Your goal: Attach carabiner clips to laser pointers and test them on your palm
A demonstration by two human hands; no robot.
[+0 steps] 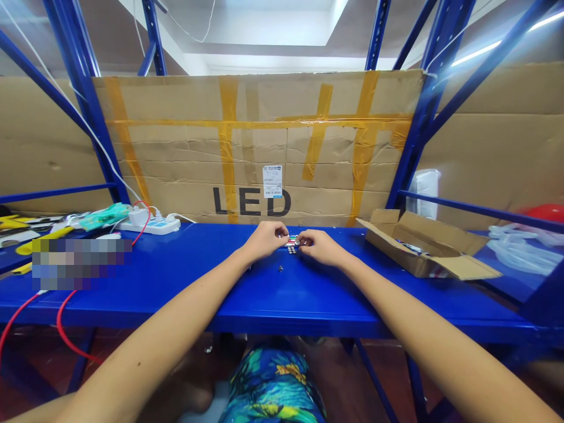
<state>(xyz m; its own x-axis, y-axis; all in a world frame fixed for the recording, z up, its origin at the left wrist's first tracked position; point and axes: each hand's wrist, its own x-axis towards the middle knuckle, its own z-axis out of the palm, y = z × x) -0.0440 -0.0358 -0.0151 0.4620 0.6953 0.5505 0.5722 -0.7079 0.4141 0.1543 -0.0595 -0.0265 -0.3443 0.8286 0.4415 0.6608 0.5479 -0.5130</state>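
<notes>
Both arms reach forward over the blue metal tabletop (pixel 185 258). My left hand (pixel 268 236) is closed in a pinch, fingertips at the left end of a small group of red, green and white strips (pixel 292 239). What it grips, if anything, is too small to tell. My right hand (pixel 321 245) pinches a small round silvery piece (pixel 297 242) at the right of the strips. Just below, between the hands, lie several tiny shiny metal pieces (pixel 291 249). A single small metal part (pixel 281 268) lies nearer the table's front edge.
At right stands an opened cardboard box (pixel 418 264) with metal items inside, beside clear plastic bags (pixel 524 249). A white power strip (pixel 152 225), yellow-handled tools (pixel 44 239) and red cables (pixel 64 320) are at left. A large taped carton (pixel 185 158) closes off the back.
</notes>
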